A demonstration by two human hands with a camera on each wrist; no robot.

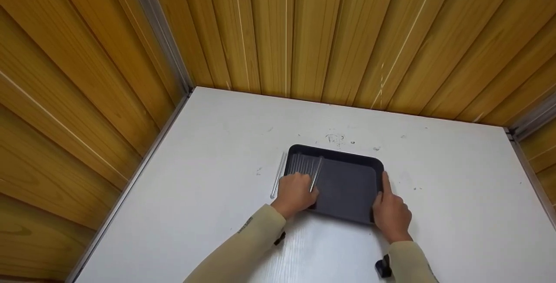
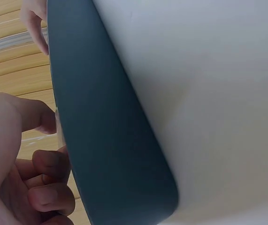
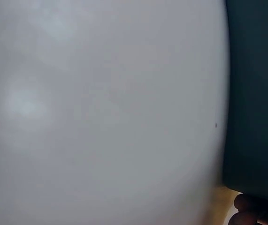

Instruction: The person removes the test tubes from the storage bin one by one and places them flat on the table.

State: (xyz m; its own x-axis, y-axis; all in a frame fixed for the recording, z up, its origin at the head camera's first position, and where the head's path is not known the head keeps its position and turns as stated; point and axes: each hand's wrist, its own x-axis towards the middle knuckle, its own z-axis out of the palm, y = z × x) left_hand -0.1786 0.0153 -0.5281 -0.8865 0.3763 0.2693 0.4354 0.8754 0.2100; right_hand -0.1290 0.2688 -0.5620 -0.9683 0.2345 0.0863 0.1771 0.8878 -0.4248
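Observation:
A dark rectangular tray point(image 1: 347, 189) stands on the white table. Several clear, thin tubes point(image 1: 299, 164) lie side by side along its left end. Over that end is my left hand point(image 1: 296, 192), fingers curled, pinching one clear tube point(image 1: 318, 171) near its lower end. The left wrist view shows thumb and fingers meeting on something transparent, partly hidden behind the tray's wall point(image 2: 101, 122). With its thumb over the rim and index finger stretched along the outside, my right hand point(image 1: 392, 214) grips the tray's right side.
Another clear tube point(image 1: 278, 176) lies on the table just left of the tray. Wood-patterned panels point(image 1: 304, 35) rise behind the table point(image 1: 208, 165) and along its left side. Small dark marks point(image 1: 334, 138) dot the tabletop beyond the tray.

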